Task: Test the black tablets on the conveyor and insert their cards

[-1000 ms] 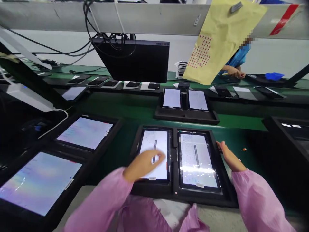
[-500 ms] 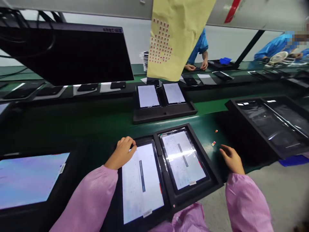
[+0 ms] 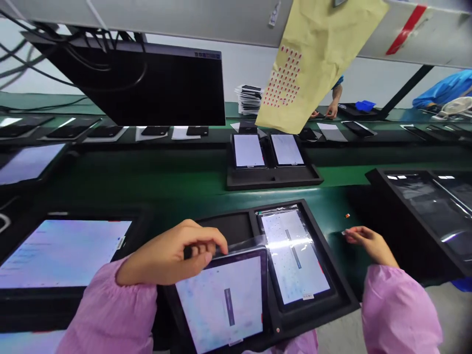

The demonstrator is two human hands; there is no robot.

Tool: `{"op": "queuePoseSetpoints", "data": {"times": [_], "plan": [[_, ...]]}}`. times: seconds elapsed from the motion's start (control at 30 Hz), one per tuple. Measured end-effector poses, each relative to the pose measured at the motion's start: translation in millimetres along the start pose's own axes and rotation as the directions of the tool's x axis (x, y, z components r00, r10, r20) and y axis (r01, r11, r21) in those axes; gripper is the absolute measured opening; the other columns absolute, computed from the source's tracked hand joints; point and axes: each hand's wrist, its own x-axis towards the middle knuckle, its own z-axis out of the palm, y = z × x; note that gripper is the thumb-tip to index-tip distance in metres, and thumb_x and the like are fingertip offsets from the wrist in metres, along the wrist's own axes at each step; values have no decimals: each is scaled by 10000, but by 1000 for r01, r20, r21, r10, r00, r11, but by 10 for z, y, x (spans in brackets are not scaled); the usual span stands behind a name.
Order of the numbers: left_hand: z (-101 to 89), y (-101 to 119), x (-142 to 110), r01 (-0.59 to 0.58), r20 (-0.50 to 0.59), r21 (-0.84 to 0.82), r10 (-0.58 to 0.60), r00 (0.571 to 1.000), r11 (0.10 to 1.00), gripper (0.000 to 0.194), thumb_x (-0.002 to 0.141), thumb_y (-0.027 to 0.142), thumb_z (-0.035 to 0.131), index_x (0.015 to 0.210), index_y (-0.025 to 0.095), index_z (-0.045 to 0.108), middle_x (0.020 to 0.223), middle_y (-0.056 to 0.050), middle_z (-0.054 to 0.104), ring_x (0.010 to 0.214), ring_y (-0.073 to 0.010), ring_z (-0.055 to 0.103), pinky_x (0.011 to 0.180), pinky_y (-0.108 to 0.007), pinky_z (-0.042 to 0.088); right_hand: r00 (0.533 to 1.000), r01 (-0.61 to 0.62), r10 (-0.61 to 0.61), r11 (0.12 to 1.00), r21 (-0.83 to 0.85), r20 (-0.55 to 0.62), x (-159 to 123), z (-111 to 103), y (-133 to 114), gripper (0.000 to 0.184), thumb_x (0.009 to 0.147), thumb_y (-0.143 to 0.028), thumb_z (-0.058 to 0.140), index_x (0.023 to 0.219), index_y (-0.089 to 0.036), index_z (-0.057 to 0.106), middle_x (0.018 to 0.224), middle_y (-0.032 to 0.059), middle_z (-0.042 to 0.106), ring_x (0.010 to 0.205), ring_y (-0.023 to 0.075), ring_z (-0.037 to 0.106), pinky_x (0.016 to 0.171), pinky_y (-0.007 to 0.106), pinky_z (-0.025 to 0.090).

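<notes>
My left hand [image 3: 177, 253] grips the top edge of a lit tablet [image 3: 245, 287], which is tilted up out of the left recess of a black foam tray [image 3: 234, 227]. A clear film shows along the tablet's upper edge. In the right recess lies a second lit tablet [image 3: 295, 255] with glare across its screen. My right hand [image 3: 372, 245] pinches a small pale card [image 3: 344, 233] just above the green bench, to the right of the tray. Another small orange-and-white card [image 3: 347, 215] rests on the bench a little beyond these fingers.
Beyond the tray stands another black tray [image 3: 273, 183] with two lit tablets. A large foam tray [image 3: 416, 211] lies at right. More lit tablets [image 3: 70, 250] are at left. A monitor [image 3: 147, 88] and yellow paper [image 3: 313, 64] hang overhead. Co-workers in blue sleeves [image 3: 444, 88] work across the bench.
My left hand has lifted the top of the left tablet out of its recess. My right hand has closed on one of the two small cards. The camera view has shifted left.
</notes>
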Motion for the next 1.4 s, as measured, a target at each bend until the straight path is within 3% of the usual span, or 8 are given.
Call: {"op": "queuePoseSetpoints", "data": {"times": [0.2, 0.37, 0.47, 0.53, 1.0, 1.13, 1.27, 1.4], "plan": [[82, 110, -30, -126, 24, -83, 128, 991, 989, 329, 790, 144, 421, 933, 158, 717, 552, 28, 527, 465, -69, 429, 460, -173, 344, 949, 308, -300, 946, 98, -94, -678, 81, -918, 345, 666, -523, 761, 869, -250, 706, 772, 25, 731, 692, 199, 707, 730, 347, 610], [81, 38, -19, -133, 17, -98, 135, 991, 986, 345, 769, 121, 407, 925, 145, 714, 582, 18, 537, 483, -71, 436, 465, -186, 306, 727, 664, -666, 744, 76, 169, -1355, 458, -1653, 162, 830, -383, 693, 949, -292, 754, 775, -5, 754, 669, 159, 715, 639, 257, 613], [76, 13, -25, -149, 12, -102, 151, 988, 984, 373, 762, 114, 396, 953, 153, 714, 632, 5, 578, 537, -83, 502, 498, -188, 328, 574, 735, -734, 657, 166, 363, -1576, 656, -1892, 192, 885, -300, 644, 1063, -291, 713, 826, -22, 769, 702, 133, 733, 651, 196, 610], [70, 15, -30, -156, 15, -96, 159, 987, 983, 379, 758, 112, 393, 962, 156, 709, 623, 11, 565, 529, -82, 493, 495, -190, 319, 544, 729, -739, 651, 213, 397, -1652, 753, -2001, 145, 887, -275, 647, 1022, -267, 697, 818, -26, 769, 712, 124, 738, 666, 171, 608], [121, 4, 31, -192, -27, -17, 192, 981, 981, 200, 681, 130, 503, 831, 176, 626, 566, 67, 453, 469, -49, 344, 462, -172, 280, 284, 920, -896, 355, 167, 342, -1775, 1014, -2184, 100, 906, -141, 589, 921, -200, 669, 812, 8, 754, 710, 113, 716, 652, 172, 572], [113, 44, 129, -170, 55, -28, 172, 984, 985, 50, 686, 169, 542, 728, 192, 530, 554, 78, 374, 483, -58, 311, 447, -191, 247, 279, 919, -886, 358, 165, 369, -1764, 1048, -2170, 96, 913, -148, 579, 937, -203, 654, 825, 4, 748, 719, 112, 710, 647, 179, 560], [111, 56, 209, -254, 81, -66, 259, 963, 965, 222, 682, 144, 537, 585, 184, 341, 534, 78, 277, 484, -56, 248, 457, -217, 227, 281, 916, -880, 365, 165, 384, -1734, 1070, -2147, 88, 926, -171, 566, 944, -203, 646, 822, 3, 740, 696, 114, 697, 627, 201, 552], [122, 26, 184, -234, 27, -91, 237, 971, 968, 96, 691, 110, 513, 640, 178, 469, 537, 80, 352, 479, -47, 296, 457, -185, 267, 274, 918, -878, 361, 167, 393, -1700, 1090, -2130, 80, 930, -177, 565, 936, -196, 643, 830, 8, 742, 708, 113, 698, 641, 204, 553]]}}
